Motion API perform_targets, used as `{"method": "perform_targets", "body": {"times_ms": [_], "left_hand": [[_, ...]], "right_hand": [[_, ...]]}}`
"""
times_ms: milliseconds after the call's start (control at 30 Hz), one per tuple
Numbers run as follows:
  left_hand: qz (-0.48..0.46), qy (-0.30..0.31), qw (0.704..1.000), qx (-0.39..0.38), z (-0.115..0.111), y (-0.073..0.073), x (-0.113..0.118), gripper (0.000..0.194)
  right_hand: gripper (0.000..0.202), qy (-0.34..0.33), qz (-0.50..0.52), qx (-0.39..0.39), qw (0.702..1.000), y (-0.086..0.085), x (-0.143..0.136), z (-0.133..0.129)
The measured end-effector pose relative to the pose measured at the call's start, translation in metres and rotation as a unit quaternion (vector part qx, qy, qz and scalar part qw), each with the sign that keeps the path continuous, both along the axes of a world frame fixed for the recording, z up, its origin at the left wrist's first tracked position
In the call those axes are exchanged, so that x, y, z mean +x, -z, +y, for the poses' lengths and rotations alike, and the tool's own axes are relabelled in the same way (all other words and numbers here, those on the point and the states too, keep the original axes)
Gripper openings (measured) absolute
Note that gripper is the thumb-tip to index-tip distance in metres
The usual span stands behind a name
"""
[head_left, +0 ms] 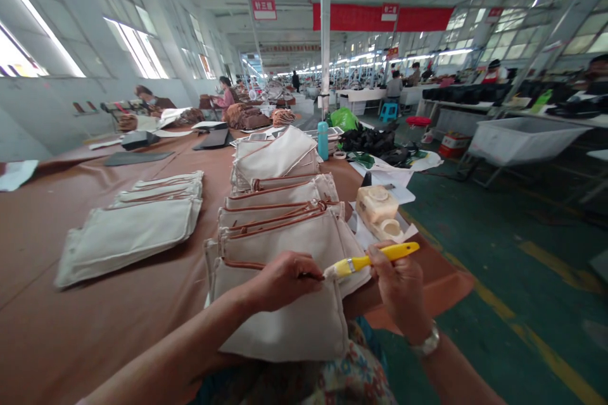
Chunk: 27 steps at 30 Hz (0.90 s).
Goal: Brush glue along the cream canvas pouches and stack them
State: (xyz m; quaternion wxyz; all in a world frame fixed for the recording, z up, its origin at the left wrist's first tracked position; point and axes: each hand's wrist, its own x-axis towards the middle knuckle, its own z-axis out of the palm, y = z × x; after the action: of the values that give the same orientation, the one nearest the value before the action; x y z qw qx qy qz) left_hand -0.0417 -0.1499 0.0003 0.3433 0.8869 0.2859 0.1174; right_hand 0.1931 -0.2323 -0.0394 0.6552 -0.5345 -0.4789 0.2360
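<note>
My right hand [398,288] is closed around the yellow handle of a paintbrush [375,258], its bristles pointing left. The bristle tip meets the top right corner of a cream fabric panel [289,323] with brown edging. At that corner my left hand [289,278] pinches the end of the brown edging, fingers pressed together. The panel hangs over the table's front edge, above my lap. Behind it lies an overlapping row of similar cream panels [280,234] with brown trim. A whitish plastic container [377,204] with a round opening stands beyond my right hand.
On the left of the brown-covered table [142,304] lies another stack of cream pieces [133,228]. A turquoise bottle [323,141] and black material [375,145] are farther back. A white bin [527,139] stands on the right floor. Other people work in the distance.
</note>
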Motion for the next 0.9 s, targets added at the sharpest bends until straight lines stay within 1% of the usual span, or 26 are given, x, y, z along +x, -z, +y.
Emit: {"method": "perform_targets", "body": {"times_ms": [67, 133, 167, 233, 300, 367, 433, 467, 500, 533, 600, 667, 700, 733, 833, 867, 900], "left_hand": [[-0.002, 0.003, 0.999, 0.033, -0.010, 0.000, -0.002, 0.015], [0.000, -0.001, 0.996, 0.088, -0.020, 0.002, -0.004, 0.016], [0.003, -0.002, 0.992, 0.124, -0.024, 0.004, -0.005, 0.017], [0.011, 0.008, 0.979, 0.202, -0.033, 0.006, -0.006, 0.022], [0.022, 0.024, 0.960, 0.277, -0.040, 0.009, -0.005, 0.023], [0.034, 0.031, 0.939, 0.341, -0.045, 0.010, -0.004, 0.024], [0.046, 0.034, 0.919, 0.391, -0.048, 0.011, -0.003, 0.026], [0.050, 0.039, 0.910, 0.410, -0.050, 0.010, -0.003, 0.028], [0.052, 0.044, 0.902, 0.425, -0.051, 0.010, -0.004, 0.029], [0.053, 0.049, 0.896, 0.439, -0.052, 0.009, -0.004, 0.028], [0.053, 0.054, 0.884, 0.462, -0.055, 0.007, -0.004, 0.027], [0.052, 0.056, 0.875, 0.478, -0.057, 0.005, -0.004, 0.026], [0.048, 0.055, 0.872, 0.484, -0.058, 0.004, -0.004, 0.026], [0.044, 0.053, 0.870, 0.488, -0.059, 0.004, -0.003, 0.027], [0.040, 0.045, 0.871, 0.487, -0.061, 0.007, -0.002, 0.028], [0.042, 0.046, 0.873, 0.484, -0.062, 0.008, -0.002, 0.028], [0.045, 0.047, 0.874, 0.482, -0.063, 0.009, -0.002, 0.027]], "right_hand": [[0.035, 0.042, -0.041, 0.007, 0.998, -0.004, 0.004, -0.002], [0.035, 0.067, -0.027, 0.022, 0.997, -0.009, 0.010, -0.003], [0.034, 0.065, -0.009, 0.028, 0.997, -0.012, 0.012, -0.004], [0.032, 0.038, 0.020, 0.036, 0.998, -0.017, 0.014, -0.007], [0.027, -0.012, 0.004, 0.030, 0.999, -0.023, 0.011, -0.013], [0.021, -0.098, -0.060, 0.021, 0.993, -0.031, 0.008, -0.022], [0.016, -0.204, -0.136, 0.012, 0.969, -0.044, 0.009, -0.031], [0.015, -0.244, -0.170, 0.008, 0.955, -0.051, 0.012, -0.035], [0.016, -0.267, -0.198, 0.009, 0.943, -0.059, 0.015, -0.038], [0.017, -0.269, -0.218, 0.018, 0.938, -0.065, 0.018, -0.041], [0.016, -0.224, -0.237, 0.051, 0.944, -0.076, 0.021, -0.044], [0.010, -0.181, -0.234, 0.085, 0.951, -0.080, 0.018, -0.044], [0.009, -0.184, -0.231, 0.091, 0.951, -0.080, 0.015, -0.043], [0.009, -0.202, -0.230, 0.092, 0.947, -0.079, 0.012, -0.042], [0.013, -0.289, -0.254, 0.080, 0.920, -0.076, 0.006, -0.044], [0.015, -0.294, -0.270, 0.080, 0.913, -0.077, 0.006, -0.045], [0.016, -0.279, -0.288, 0.086, 0.912, -0.077, 0.006, -0.047]]}}
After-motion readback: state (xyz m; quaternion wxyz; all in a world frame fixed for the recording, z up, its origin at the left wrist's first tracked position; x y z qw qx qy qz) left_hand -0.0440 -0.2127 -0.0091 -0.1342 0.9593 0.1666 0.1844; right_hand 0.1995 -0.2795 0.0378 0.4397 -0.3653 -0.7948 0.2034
